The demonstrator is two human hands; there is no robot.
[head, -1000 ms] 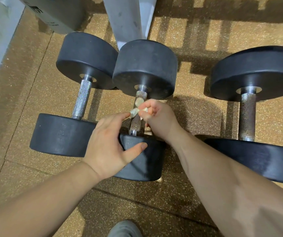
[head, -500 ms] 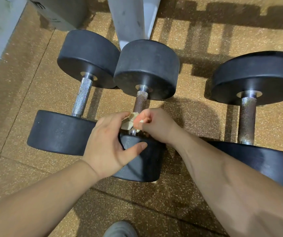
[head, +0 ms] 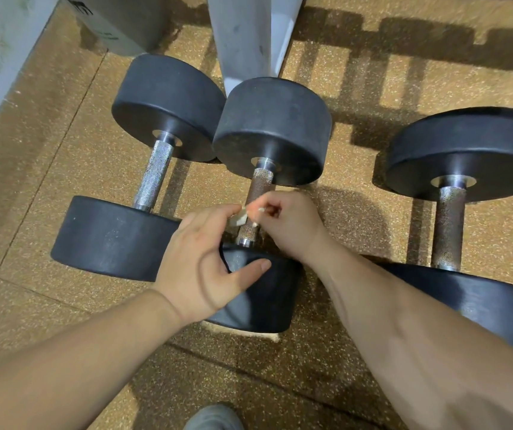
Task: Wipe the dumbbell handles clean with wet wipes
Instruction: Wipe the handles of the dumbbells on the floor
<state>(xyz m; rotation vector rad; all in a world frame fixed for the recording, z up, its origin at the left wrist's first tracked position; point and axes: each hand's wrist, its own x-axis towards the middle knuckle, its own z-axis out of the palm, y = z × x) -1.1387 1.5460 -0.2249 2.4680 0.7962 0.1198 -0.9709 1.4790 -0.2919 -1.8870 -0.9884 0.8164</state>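
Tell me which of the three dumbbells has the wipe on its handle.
The middle black round-headed dumbbell: the right hand pinches a small pale wipe against its knurled handle. The left dumbbell and right dumbbell show bare handles.

text: none legible | grey block (head: 118, 23): dark marking (too blurred to read)
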